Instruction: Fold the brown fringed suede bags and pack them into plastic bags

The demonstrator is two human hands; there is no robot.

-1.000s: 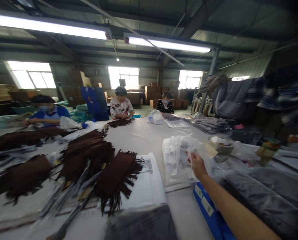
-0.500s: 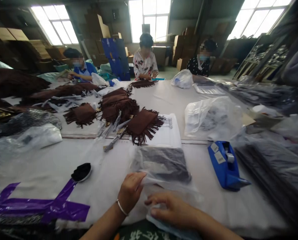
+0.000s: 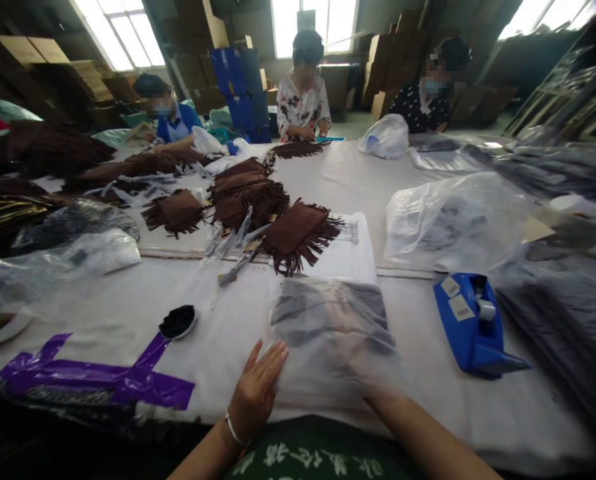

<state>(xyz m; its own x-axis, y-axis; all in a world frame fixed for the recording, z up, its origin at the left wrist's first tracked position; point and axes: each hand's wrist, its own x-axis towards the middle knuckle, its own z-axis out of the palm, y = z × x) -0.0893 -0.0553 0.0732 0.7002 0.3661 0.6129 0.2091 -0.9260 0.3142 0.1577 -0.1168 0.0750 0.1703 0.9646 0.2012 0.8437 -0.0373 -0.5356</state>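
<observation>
A clear plastic bag [image 3: 323, 387] with a folded dark grey cloth piece [image 3: 303, 303] inside lies on the table in front of me. My left hand [image 3: 261, 380] rests at the bag's lower left edge, fingers stretched out and open. Inside the bag's mouth, my right hand [image 3: 348, 327] reaches over the dark cloth. It shows only as a blur through the film, so its fingers cannot be made out. Just beyond the bag lie a white sheet [image 3: 363, 247] and a brown fringed pouch [image 3: 298, 230].
A blue tape dispenser [image 3: 471, 327] stands to the right, near a large plastic bag [image 3: 453, 217]. Purple tape [image 3: 98, 380] and a small dish of black material [image 3: 178, 323] are at left. More brown fringed pieces [image 3: 248, 197] lie beyond. Several people [image 3: 303, 100] sit across the table.
My right hand has moved forward from the near side into the bag, over the dark cloth. My left hand has flattened beside the bag's edge. The view has shifted slightly.
</observation>
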